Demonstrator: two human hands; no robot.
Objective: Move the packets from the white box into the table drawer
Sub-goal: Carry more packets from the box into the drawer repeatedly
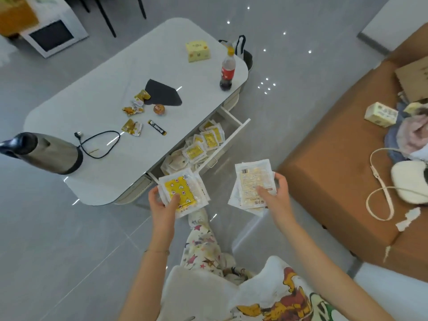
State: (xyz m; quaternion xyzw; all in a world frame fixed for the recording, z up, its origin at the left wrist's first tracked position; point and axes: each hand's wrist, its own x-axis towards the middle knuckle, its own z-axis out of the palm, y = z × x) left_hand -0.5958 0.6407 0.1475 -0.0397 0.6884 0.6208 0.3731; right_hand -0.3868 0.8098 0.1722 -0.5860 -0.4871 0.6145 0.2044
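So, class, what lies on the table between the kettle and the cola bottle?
The head view shows a black power cord, gold snack wrappers, a dark sachet stick, a small orange tub and a black cloth.

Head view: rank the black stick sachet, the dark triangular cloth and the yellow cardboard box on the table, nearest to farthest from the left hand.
1. Black stick sachet, by the near edge, closest to the left hand holding packets.
2. Dark triangular cloth, in the middle.
3. Yellow cardboard box, at the far end.

The white bench carries a steel kettle at its left end, snack wrappers beside a black cloth mid-top, and a yellow box and a cola bottle at the far right end.
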